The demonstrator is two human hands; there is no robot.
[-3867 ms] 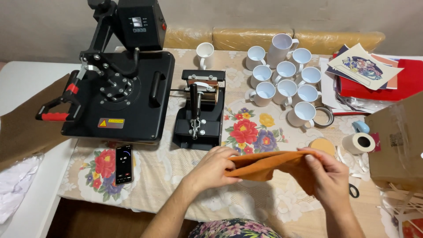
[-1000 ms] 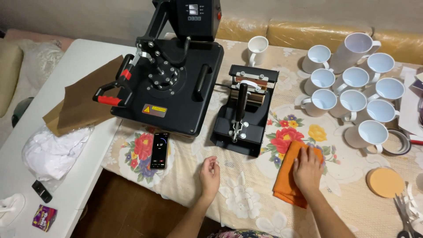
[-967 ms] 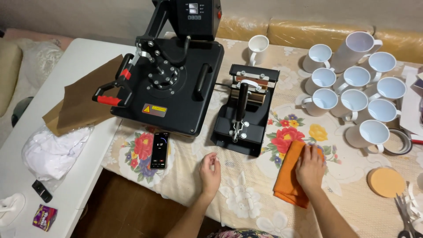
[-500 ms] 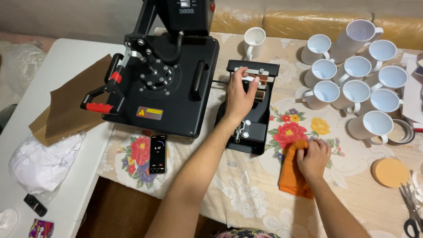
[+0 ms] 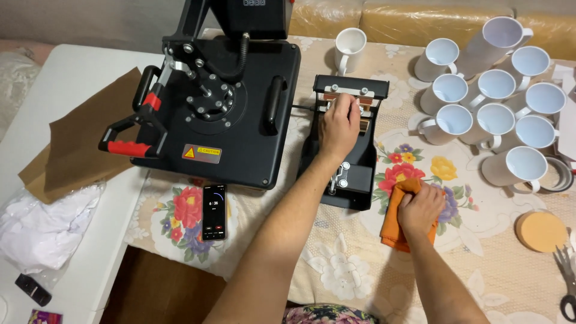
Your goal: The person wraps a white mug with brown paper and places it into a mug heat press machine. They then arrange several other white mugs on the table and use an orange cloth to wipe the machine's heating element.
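Item — small mug press (image 5: 347, 144) beside the big heat press (image 5: 222, 102): left hand (image 5: 339, 123), up from the tablecloth (image 5: 336, 270) a second ago, now grasps its top clamp, right hand (image 5: 420, 207) clenched on the orange cloth (image 5: 393, 225) — work shifting to the press.

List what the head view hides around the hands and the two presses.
- Mug press top: covered by the left hand; its grip unclear.
- Orange cloth: partly under the right hand.
- Flat heat press: head cut off by top edge.
- Scissors: cut off at right edge.
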